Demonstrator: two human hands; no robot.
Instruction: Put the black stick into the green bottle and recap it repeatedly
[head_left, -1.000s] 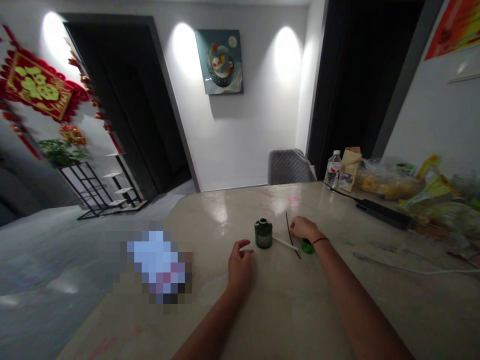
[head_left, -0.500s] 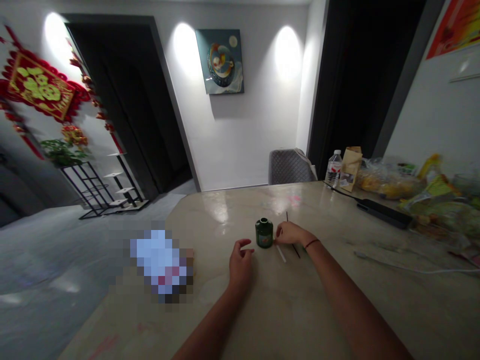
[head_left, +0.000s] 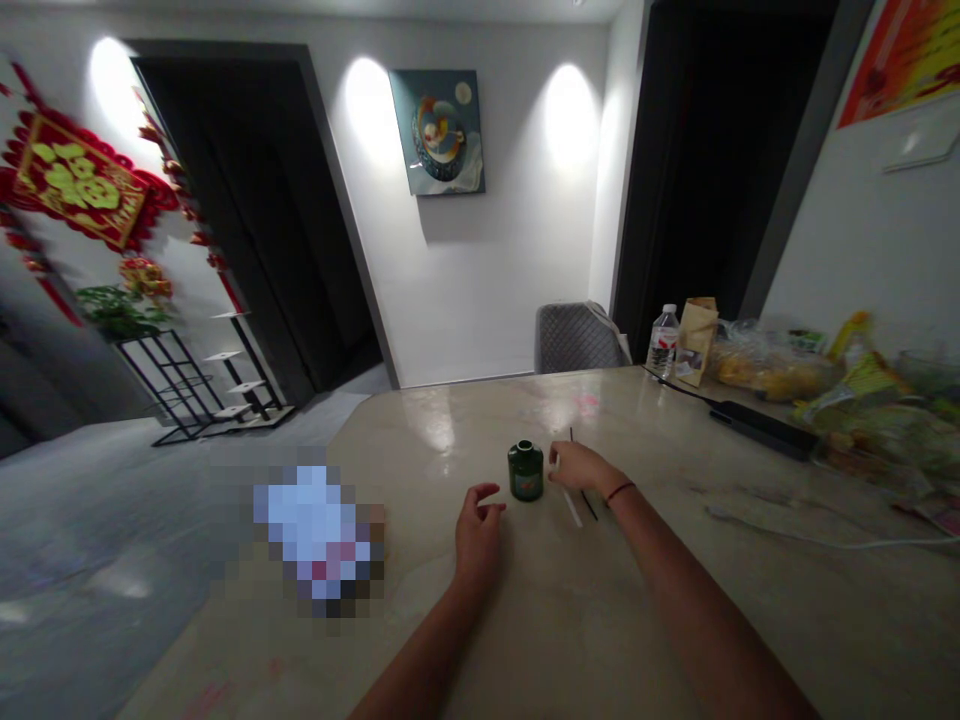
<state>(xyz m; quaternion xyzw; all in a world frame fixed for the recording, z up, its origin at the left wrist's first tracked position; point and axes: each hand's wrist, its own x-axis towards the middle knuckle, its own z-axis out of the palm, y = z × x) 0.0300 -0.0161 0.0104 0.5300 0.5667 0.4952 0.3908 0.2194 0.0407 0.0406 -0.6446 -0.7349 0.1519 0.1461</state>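
A small dark green bottle [head_left: 526, 472] with an open mouth stands upright on the pale marble table [head_left: 570, 620]. My right hand [head_left: 577, 466] rests just right of it, fingers pinched on the upper end of a thin white stick [head_left: 573, 508] whose other end lies on the table. A thin black stick [head_left: 588, 505] lies beside it, partly under my wrist. My left hand [head_left: 478, 530] sits on the table left of the bottle, fingers loosely curled, holding nothing.
At the table's far right are a water bottle [head_left: 663, 343], a brown paper bag [head_left: 696, 341], a black power strip [head_left: 761, 426], plastic bags of food [head_left: 862, 395] and a white cable [head_left: 817, 540]. A grey chair [head_left: 579, 338] stands behind the table.
My right hand moved left from the green cap toward the bottle and took hold of the white stick, which swung round; the cap is now hidden behind my wrist. My left hand stayed still.
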